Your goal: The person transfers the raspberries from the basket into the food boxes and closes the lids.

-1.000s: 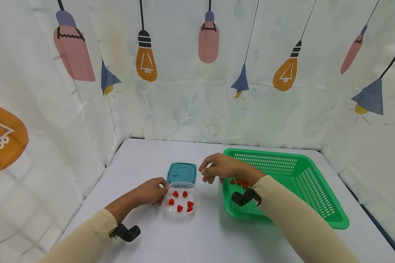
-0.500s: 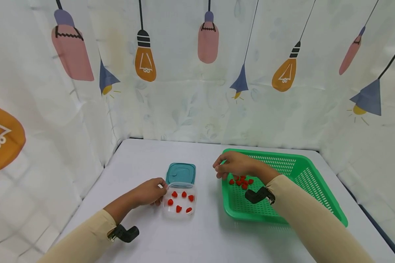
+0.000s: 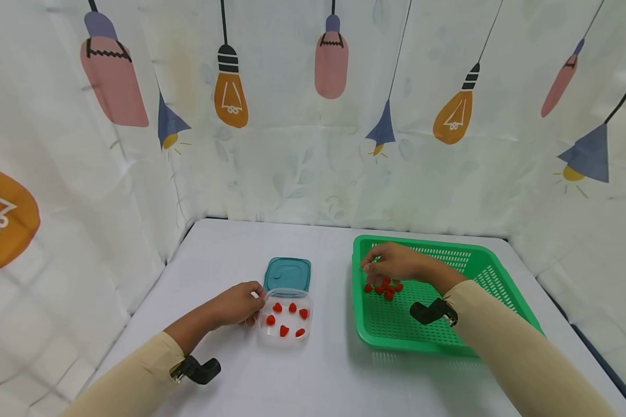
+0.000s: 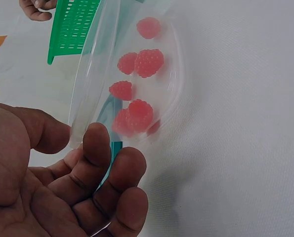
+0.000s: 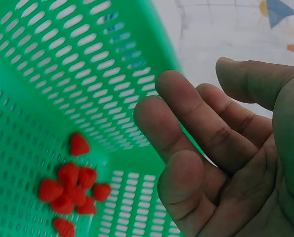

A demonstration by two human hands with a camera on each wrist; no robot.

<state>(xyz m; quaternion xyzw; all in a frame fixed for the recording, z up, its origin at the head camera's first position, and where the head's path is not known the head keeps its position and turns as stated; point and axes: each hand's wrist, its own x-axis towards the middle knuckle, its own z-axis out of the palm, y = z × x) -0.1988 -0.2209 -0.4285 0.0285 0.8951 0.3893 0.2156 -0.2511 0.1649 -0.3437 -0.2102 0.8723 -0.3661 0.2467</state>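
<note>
My left hand [image 3: 240, 304] pinches the left rim of a clear plastic container [image 3: 284, 340] between thumb and forefinger, the other fingers loosely bent beside its wall. Several red raspberries [image 4: 149, 62] lie spread over the container's floor. My right hand [image 3: 393, 262] hangs over the left part of a green slotted basket [image 3: 501, 307], fingers loosely bent and holding nothing. Below it a small cluster of raspberries [image 5: 77, 192] sits on the basket's floor, with one slightly apart. In the head view the right hand partly hides that cluster.
A teal lid [image 3: 288, 273] lies flat on the white table [image 3: 334, 370] just behind the container. The basket's raised wall stands between the container and the raspberries inside. A patterned curtain [image 3: 292, 174] closes off the back and sides.
My right hand has moved right, from between the container and the basket to over the basket's raspberries. One raspberry in the container has shifted toward the back. My left hand stays at the rim.
</note>
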